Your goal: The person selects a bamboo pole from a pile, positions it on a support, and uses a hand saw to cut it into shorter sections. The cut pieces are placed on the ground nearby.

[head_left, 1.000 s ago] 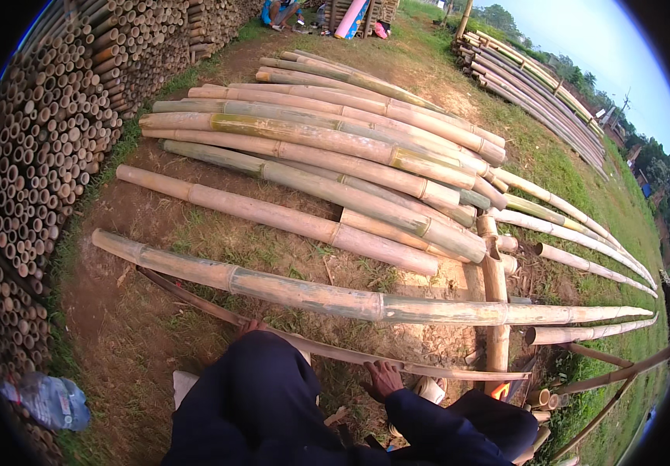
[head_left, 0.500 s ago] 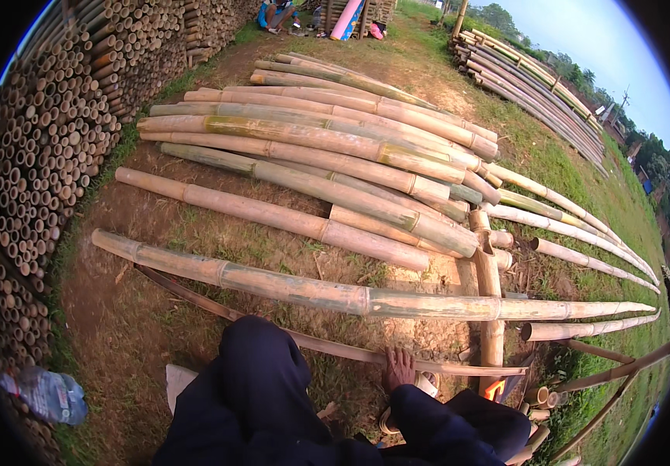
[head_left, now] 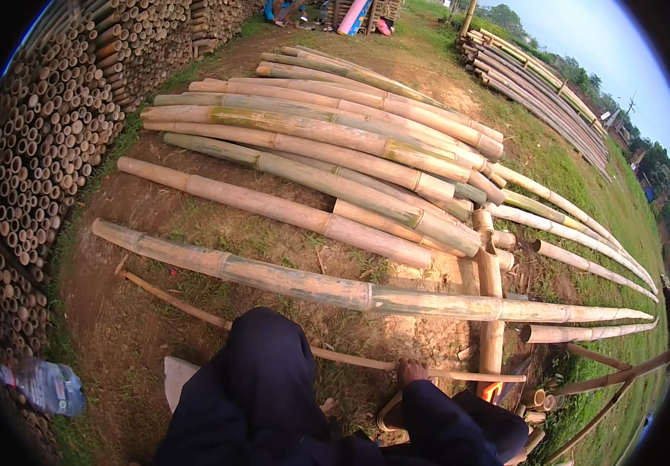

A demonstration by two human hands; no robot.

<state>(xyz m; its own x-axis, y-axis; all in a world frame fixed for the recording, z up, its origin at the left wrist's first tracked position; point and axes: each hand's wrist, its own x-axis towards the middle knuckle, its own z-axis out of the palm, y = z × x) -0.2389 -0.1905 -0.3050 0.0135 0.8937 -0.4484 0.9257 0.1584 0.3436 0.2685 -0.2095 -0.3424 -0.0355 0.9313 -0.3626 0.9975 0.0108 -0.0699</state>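
Note:
My right hand (head_left: 411, 371), in a dark sleeve, is closed around a long, thin split bamboo strip (head_left: 358, 361). The strip runs from the dirt at the left, behind my raised knee, to beside an upright-looking bamboo post (head_left: 490, 342) at the right. Just beyond the strip lies a long whole bamboo pole (head_left: 296, 284), its right part resting across that post. An orange-handled tool (head_left: 492, 391), perhaps a saw, is near the strip's right end. My left hand is out of sight.
A heap of bamboo poles (head_left: 312, 140) spreads across the ground ahead. Stacked bamboo (head_left: 40, 155) forms a wall at the left, near a clear plastic bottle (head_left: 52, 388). Another pole stack (head_left: 537, 93) stands far right. A person (head_left: 284, 12) sits at the back.
My right hand has gone from lying spread on the strip to closing around it. The strip has turned and now shows a narrower side. The view has shifted slightly.

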